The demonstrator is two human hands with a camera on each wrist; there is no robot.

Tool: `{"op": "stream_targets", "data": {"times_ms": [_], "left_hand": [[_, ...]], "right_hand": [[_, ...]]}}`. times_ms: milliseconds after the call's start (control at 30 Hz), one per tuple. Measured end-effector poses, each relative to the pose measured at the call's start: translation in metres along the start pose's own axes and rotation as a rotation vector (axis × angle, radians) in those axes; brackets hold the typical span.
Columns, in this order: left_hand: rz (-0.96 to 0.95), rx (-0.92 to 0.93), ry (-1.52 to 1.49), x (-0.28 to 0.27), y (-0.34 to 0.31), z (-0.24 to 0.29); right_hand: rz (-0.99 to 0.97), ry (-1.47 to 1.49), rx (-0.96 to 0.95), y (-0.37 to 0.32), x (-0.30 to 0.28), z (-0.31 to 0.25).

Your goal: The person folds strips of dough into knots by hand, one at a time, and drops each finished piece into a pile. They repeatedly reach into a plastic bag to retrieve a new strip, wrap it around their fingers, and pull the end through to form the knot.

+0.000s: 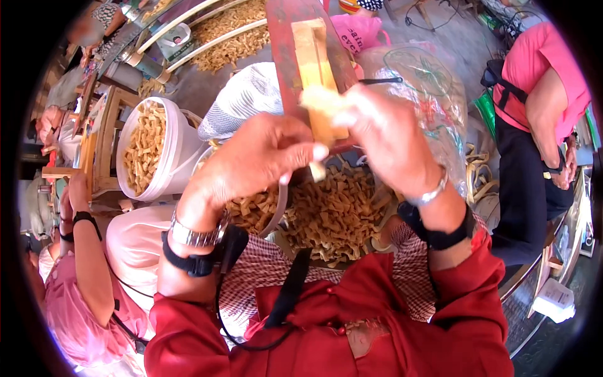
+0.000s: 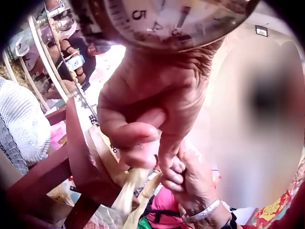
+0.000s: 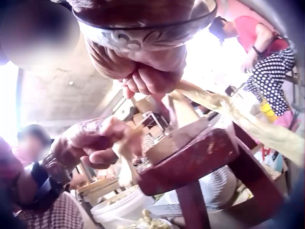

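Note:
My left hand pinches a short pale piece, which hangs from its fingers in the right wrist view. Blurred in the head view, my right hand is curled round a long pale strip that trails off to the side. Both hands are close together over the near end of a red wooden bench. On the bench lies a yellowish wooden block, its near end partly behind the hands. Below the hands, a heap of small cut pale pieces fills the space before the lap.
A white bucket of similar pieces stands on the left, beside a white woven sack. Clear plastic bags lie right of the bench. One person in pink sits at the right, another at the left.

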State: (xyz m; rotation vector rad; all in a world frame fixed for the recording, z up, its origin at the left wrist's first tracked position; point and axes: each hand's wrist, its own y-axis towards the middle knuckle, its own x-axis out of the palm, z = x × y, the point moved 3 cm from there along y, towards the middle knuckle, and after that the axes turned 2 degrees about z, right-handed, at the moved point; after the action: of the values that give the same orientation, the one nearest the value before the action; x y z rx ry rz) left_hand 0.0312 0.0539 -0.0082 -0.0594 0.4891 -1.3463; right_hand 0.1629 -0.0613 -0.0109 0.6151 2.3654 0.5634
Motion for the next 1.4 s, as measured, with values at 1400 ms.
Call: {"op": "stream_targets", "data": {"times_ms": [1400], "left_hand": [[-0.024,0.376,-0.882,0.05,-0.005,0.015]], "right_hand": [[0.15,0.343,0.306,-0.056,0.003,-0.012]]}}
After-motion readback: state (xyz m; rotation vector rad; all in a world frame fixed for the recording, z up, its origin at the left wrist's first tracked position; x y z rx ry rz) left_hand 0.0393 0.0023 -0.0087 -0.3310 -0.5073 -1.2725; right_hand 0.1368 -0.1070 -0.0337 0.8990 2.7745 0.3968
